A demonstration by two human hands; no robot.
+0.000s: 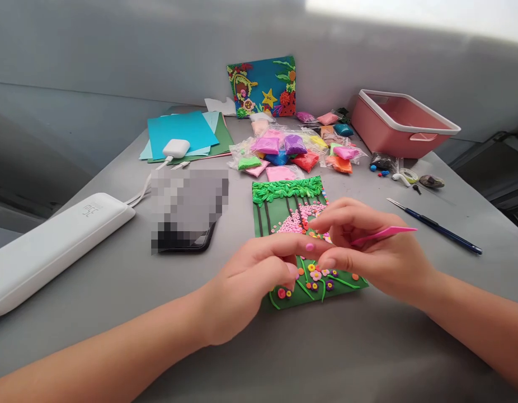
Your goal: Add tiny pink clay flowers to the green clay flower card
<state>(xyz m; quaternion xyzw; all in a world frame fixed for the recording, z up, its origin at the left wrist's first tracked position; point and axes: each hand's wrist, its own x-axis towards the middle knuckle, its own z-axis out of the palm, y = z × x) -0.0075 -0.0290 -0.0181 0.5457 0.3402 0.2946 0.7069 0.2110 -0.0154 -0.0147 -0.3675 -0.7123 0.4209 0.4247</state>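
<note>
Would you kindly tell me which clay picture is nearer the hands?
The green picture, beneath the left hand and right hand; the blue picture stands farther back.

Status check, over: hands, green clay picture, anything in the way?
Left hand: pink dot on index finger. Right hand: holding pink tool. Green clay picture: on table, partly hidden by both hands.
</note>
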